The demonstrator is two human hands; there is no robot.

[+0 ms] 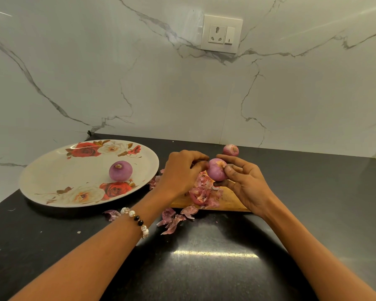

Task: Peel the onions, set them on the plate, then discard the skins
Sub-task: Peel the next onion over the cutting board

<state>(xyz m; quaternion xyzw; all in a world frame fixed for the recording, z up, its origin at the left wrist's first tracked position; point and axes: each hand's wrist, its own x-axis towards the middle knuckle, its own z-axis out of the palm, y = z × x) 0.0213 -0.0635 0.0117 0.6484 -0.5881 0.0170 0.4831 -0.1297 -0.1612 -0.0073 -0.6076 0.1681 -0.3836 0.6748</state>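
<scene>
With the right hand [245,183] curled round the onion [216,172], the left hand [180,172] should pinch loose skin and pull gently over the board [232,202].

The left hand [180,170] covers the left side of the held onion [216,171] and hides its own fingertips. The wooden chopping board [232,202] lies mostly hidden under both hands and the onion skins [201,195]. Both forearms leave the near edge.
</scene>
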